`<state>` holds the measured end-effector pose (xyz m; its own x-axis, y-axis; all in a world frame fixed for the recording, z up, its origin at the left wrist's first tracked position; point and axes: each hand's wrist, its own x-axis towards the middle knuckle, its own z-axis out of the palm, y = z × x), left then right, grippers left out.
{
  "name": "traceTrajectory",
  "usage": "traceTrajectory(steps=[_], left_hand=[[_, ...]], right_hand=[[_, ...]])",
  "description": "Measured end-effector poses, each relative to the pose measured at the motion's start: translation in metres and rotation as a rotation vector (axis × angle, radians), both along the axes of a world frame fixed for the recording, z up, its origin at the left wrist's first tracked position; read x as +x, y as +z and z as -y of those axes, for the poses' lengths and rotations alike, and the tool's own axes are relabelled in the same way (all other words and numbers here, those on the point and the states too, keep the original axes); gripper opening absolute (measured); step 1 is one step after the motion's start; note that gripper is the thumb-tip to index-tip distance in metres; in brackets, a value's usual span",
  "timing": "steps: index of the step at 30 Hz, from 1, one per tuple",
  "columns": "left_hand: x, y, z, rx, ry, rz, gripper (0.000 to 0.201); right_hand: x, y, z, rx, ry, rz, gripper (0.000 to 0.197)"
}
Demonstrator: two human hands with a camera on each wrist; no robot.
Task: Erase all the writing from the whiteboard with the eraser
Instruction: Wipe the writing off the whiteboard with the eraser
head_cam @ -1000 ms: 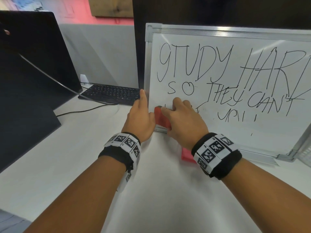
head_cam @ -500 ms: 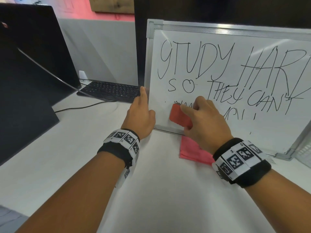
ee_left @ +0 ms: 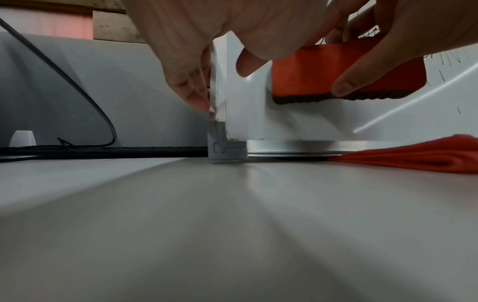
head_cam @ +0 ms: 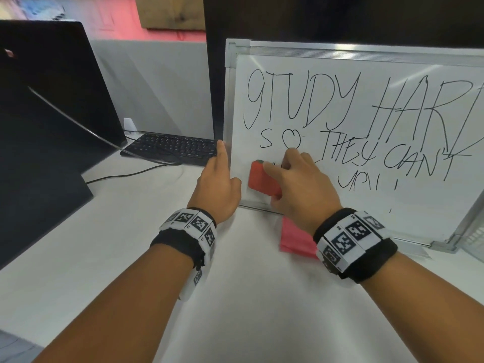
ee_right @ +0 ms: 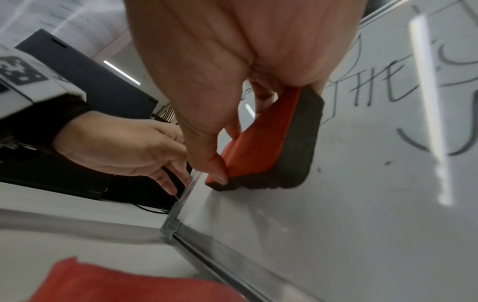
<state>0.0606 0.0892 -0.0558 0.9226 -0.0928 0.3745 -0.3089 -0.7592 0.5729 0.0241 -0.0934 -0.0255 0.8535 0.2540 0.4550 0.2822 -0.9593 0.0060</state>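
Observation:
The whiteboard (head_cam: pixel 366 213) stands upright on the desk with black handwriting in three lines. My right hand (head_cam: pixel 301 189) grips a red eraser (head_cam: pixel 262 182) with a dark felt pad. The pad is pressed flat on the board's lower left, just under the "SO". The wrist views show the eraser (ee_left: pixel 323 69) (ee_right: pixel 261 143) held between thumb and fingers. The board below and left of it is wiped, with faint smudges. My left hand (head_cam: pixel 220 174) holds the board's left frame edge (ee_left: pixel 218 81), fingers behind and thumb in front.
A folded red cloth (head_cam: pixel 296 242) lies on the white desk under the board's bottom rail. A black keyboard (head_cam: pixel 172 148) and cables (head_cam: pixel 86 129) sit behind my left hand. A dark monitor (head_cam: pixel 47 100) stands at the left. A wire basket (head_cam: pixel 474 237) is at the right edge.
My right hand slid the eraser to the right along the bottom line, then back to the left and slightly up. My left hand has stayed on the frame edge.

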Motion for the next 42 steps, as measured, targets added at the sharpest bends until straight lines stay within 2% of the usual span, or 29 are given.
traceTrajectory(steps=[5, 13, 17, 19, 22, 24, 26, 29, 36, 42], left_hand=[[0.001, 0.000, 0.000, 0.015, -0.003, -0.009, 0.082], [-0.002, 0.002, 0.000, 0.015, -0.015, 0.007, 0.088], [-0.005, 0.002, 0.003, 0.001, -0.011, 0.155, 0.092], [-0.006, 0.002, 0.004, 0.043, 0.027, 0.229, 0.086], [-0.010, 0.004, 0.009, 0.105, 0.034, 0.295, 0.053], [-0.010, 0.002, 0.010, 0.145, -0.042, 0.291, 0.033], [-0.008, -0.001, 0.009, 0.164, -0.141, 0.287, 0.024], [-0.004, -0.004, 0.008, 0.210, -0.229, 0.313, 0.023], [0.001, -0.005, 0.015, 0.220, -0.285, 0.348, 0.021], [-0.006, 0.000, 0.021, 0.167, -0.284, 0.313, 0.025]], right_hand=[[-0.014, 0.002, 0.030, 0.004, -0.025, 0.020, 0.051], [-0.028, -0.002, 0.059, 0.029, -0.055, 0.046, 0.062], [-0.023, -0.001, 0.049, 0.026, -0.041, 0.046, 0.058], [-0.018, 0.001, 0.038, 0.028, -0.023, 0.023, 0.052], [-0.012, 0.003, 0.019, 0.032, -0.012, -0.002, 0.042], [-0.009, 0.004, 0.014, 0.033, -0.005, -0.012, 0.040], [-0.009, 0.003, 0.018, 0.024, 0.002, -0.014, 0.041], [-0.015, 0.003, 0.037, 0.026, -0.014, -0.014, 0.046], [-0.040, 0.001, 0.084, 0.057, -0.066, 0.010, 0.057], [-0.036, -0.002, 0.077, 0.132, -0.042, 0.006, 0.056]])
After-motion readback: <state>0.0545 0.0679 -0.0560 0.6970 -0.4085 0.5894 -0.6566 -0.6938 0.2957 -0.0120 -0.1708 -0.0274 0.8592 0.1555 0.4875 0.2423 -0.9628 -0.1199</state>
